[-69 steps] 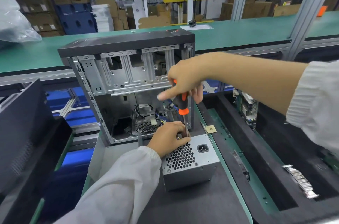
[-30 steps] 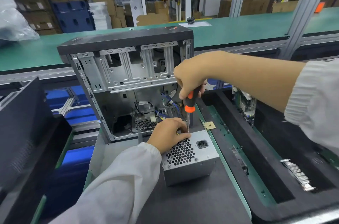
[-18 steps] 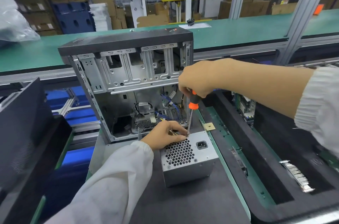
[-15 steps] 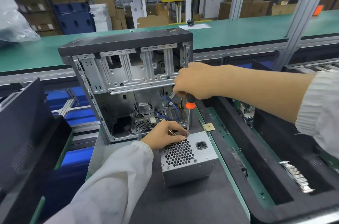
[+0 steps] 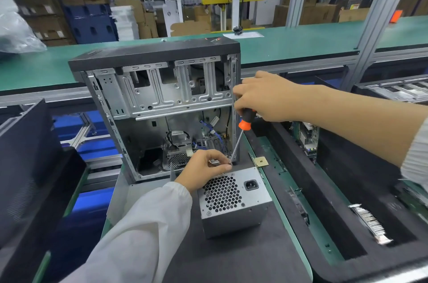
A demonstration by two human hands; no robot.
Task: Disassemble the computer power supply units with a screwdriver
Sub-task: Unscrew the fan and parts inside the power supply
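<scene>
While sitting on the dark mat of the bench (image 5: 231,259), just in front of the open computer case (image 5: 162,102), shows its holey fan side up: the grey power supply (image 5: 234,199). Right hand (image 5: 266,97) wrapped round the orange and black screwdriver (image 5: 240,134), tilted, tip down at the box's back top edge. Left hand (image 5: 203,169) resting there, fingers pinching something small and shiny by the tip.

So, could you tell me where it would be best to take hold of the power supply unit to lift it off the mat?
Probably by its two plain side walls, coming from above: the power supply unit stands upright as a box, its perforated fan grille facing up, and the left hand and screwdriver occupy its far edge.
</scene>
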